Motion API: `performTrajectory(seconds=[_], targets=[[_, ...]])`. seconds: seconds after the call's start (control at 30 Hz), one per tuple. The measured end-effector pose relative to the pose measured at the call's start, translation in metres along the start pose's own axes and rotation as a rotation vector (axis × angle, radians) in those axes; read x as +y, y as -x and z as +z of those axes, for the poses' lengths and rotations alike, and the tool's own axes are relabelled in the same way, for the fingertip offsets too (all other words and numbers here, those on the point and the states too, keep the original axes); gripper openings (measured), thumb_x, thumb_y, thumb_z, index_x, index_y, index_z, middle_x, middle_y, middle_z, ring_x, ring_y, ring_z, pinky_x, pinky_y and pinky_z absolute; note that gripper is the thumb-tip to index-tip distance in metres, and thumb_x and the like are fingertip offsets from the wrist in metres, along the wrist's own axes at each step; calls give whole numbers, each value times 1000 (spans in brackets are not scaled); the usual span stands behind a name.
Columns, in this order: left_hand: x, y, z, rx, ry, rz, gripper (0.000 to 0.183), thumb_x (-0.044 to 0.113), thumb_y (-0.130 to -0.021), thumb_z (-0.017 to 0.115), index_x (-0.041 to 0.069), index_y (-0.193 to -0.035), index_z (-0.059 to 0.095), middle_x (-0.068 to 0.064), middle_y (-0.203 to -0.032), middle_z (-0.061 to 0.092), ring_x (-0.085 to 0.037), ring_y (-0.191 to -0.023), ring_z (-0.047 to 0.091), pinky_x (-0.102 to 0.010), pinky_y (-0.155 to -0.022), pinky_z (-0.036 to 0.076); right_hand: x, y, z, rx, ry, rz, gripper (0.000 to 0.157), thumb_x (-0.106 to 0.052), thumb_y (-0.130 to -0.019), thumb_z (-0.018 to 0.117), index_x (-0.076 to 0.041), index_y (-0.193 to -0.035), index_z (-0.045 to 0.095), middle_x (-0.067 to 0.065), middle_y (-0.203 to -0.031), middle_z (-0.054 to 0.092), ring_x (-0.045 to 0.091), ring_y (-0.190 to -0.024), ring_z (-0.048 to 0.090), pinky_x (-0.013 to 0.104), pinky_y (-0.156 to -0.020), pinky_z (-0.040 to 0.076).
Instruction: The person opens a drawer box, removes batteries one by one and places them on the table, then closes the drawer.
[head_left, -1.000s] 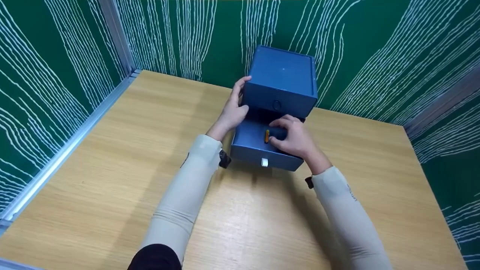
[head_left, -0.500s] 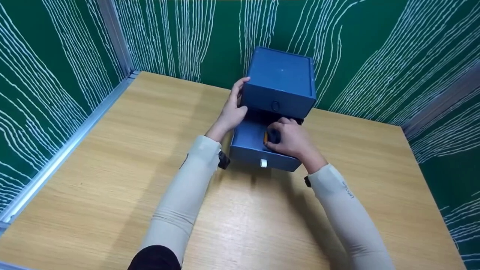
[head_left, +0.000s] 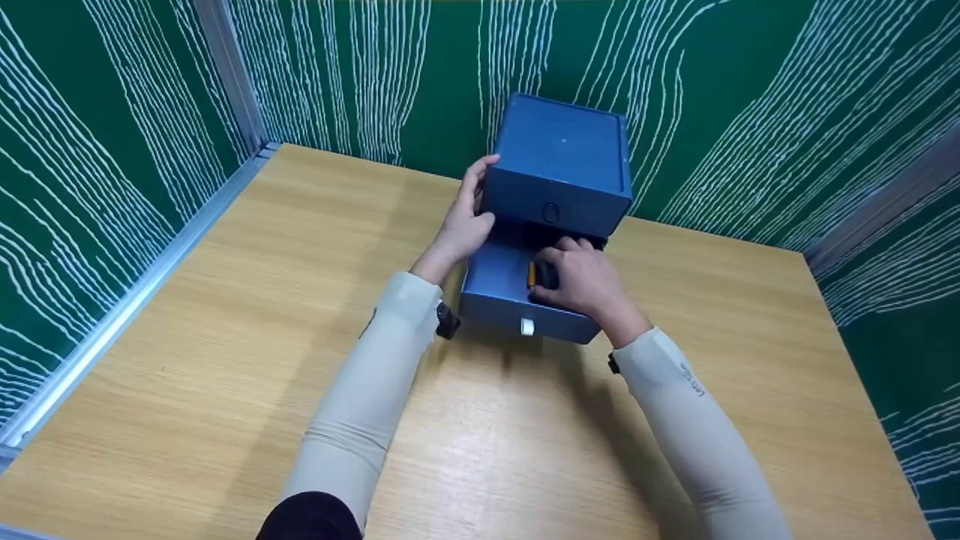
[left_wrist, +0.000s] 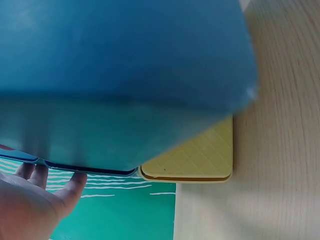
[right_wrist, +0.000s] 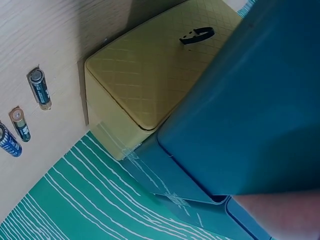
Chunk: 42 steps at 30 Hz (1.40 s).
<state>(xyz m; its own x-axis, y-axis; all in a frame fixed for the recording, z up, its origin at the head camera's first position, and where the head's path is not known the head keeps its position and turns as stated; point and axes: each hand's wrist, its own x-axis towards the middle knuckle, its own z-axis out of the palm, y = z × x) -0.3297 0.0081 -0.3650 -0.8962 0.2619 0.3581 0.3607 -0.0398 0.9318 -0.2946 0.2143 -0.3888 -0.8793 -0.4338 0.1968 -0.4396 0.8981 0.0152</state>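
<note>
A blue drawer cabinet (head_left: 566,146) stands near the back wall, and its lower blue drawer (head_left: 495,271) is pulled out, with a white pull on its front. My right hand (head_left: 585,277) is in that drawer, fingers and thumb curled round a dark rounded object with an orange end (head_left: 532,274); the hand covers most of it, and I cannot tell its kind. My left hand (head_left: 463,225) rests against the cabinet's left side, fingers extended upward and thumb toward the front. The left wrist view has its fingertips (left_wrist: 75,182) touching the blue side.
Below the blue parts sits a yellow quilted drawer (right_wrist: 150,65) with a black pull loop (right_wrist: 197,36). Several batteries (right_wrist: 39,89) are on the table beside the cabinet in the right wrist view. A green wall (head_left: 420,135) with white lines rises behind the wooden table (head_left: 315,262).
My right hand has shifted slightly and settled lower in the drawer, its fingers drawn closer round the dark object, which shows less now. The left hand stays at the cabinet's side.
</note>
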Motion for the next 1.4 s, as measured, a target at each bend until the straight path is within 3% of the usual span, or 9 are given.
performTrajectory(seconds=[0.3,0.53,0.87,1.23,1.4], targets=[[-1,3,-1,12,-22,-19,67,-9,-82,37,31,-134,22,8,-144,15,-8,-132,16,-38,-107,16,-3,-1,1,-59,55,19,56,-53,-69,61,-18,-112,58,10,-105,54,29,-92,45,48,-79,41],[1,6,0,8,-24,9,68,-11,-81,37,27,-135,22,7,-144,14,-6,-131,15,-39,-107,16,-4,-2,2,-77,76,31,55,-54,-70,59,-20,-113,57,11,-105,54,29,-92,45,49,-80,41],[1,5,0,17,-12,-18,69,-11,-81,37,30,-134,23,10,-143,15,-5,-131,15,-37,-107,17,-2,-3,5,1,110,-17,51,-53,-69,59,-18,-107,60,12,-96,55,32,-86,48,50,-70,42],[1,3,1,17,-34,5,70,-11,-81,37,30,-134,22,12,-143,14,-3,-130,15,-35,-107,17,-4,-2,2,-1,85,5,47,-50,-70,60,-19,-105,62,12,-97,54,31,-87,45,51,-75,40],[1,3,1,13,-29,-1,69,-10,-81,37,31,-134,22,11,-144,15,-5,-130,16,-38,-106,18,-3,-1,2,16,61,2,46,-49,-70,60,-19,-104,63,11,-97,54,30,-87,44,50,-75,40]])
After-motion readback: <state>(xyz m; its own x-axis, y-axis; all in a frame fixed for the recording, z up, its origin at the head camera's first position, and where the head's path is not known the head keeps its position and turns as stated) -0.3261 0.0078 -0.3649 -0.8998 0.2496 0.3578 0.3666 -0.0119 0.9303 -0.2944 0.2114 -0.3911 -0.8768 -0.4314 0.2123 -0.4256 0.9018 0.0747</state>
